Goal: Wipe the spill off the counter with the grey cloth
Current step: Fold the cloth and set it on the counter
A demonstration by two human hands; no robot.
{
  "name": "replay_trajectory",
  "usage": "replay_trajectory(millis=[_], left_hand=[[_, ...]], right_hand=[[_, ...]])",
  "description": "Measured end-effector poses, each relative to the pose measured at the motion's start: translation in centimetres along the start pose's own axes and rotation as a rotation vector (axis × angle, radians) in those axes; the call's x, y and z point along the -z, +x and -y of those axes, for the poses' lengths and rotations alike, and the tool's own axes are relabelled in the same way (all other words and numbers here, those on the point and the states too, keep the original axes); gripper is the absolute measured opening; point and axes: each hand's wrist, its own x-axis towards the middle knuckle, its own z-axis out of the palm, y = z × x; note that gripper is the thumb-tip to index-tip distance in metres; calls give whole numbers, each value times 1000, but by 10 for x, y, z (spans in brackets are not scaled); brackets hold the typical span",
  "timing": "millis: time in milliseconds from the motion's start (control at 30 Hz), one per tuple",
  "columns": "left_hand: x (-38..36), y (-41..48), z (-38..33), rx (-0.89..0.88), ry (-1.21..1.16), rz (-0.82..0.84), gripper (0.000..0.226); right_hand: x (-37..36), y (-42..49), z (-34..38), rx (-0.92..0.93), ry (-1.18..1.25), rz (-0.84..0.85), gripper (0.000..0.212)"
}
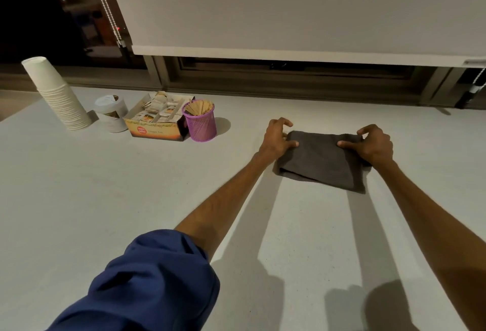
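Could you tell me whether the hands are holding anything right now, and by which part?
Both hold the folded grey cloth flat on the counter: left hand at its far-left corner, right hand at its far-right corner.

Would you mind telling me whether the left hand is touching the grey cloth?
Touching. The head view shows the left hand with its thumb pressed on the far left corner of the grey cloth.

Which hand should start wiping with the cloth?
Probably either: the left hand and the right hand each pinch a far corner of the folded grey cloth. No spill shows on the counter, so neither side wins.
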Motion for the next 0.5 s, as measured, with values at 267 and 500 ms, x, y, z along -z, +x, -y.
replay_trajectory(millis=[267, 500], left_hand=[[5, 4, 4, 103, -71, -198, 44], [-2, -7, 17, -22, 167, -166, 26]], right_hand=[[-13, 0, 7, 95, -144, -93, 59], [-16, -17, 3, 154, -234, -114, 45]])
